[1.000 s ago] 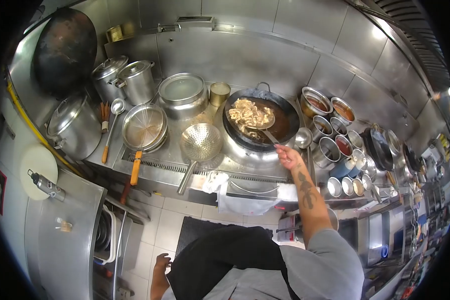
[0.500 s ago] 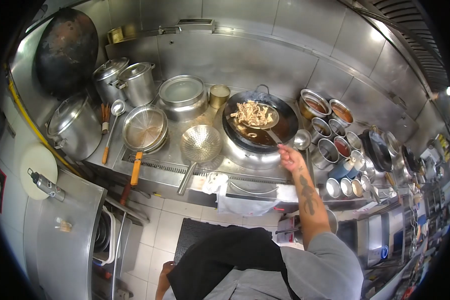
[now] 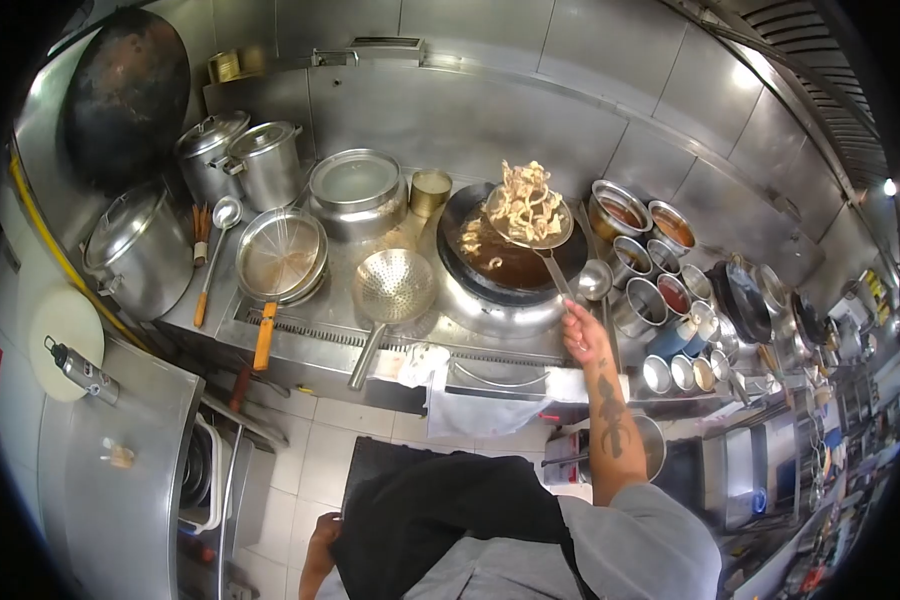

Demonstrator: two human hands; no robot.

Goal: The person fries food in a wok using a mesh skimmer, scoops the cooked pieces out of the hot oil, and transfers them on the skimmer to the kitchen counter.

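Observation:
My right hand [image 3: 587, 335] is closed around the long handle of a skimmer [image 3: 558, 272]. The skimmer is raised over the right side of the black wok [image 3: 454, 262] and carries a heap of browned, fried strips [image 3: 532, 208]. Dark oil fills the wok, and a few loose pieces float at its left side. A ladle [image 3: 596, 281] lies just to the right of the wok. At the lower left, beside the black apron, hangs my left hand [image 3: 325, 530]; its fingers are mostly hidden.
Left of the wok, a perforated strainer [image 3: 394, 287] and stacked wire sieves [image 3: 282, 255] lie on the steel counter, with a lidded pot [image 3: 360, 190] behind. Containers of sauce [image 3: 623, 208] crowd the right. A white cloth [image 3: 480, 412] hangs from the front edge.
My right hand has lifted the skimmer with the strips up and to the right, out of the middle of the wok. Some pieces are left in the oil.

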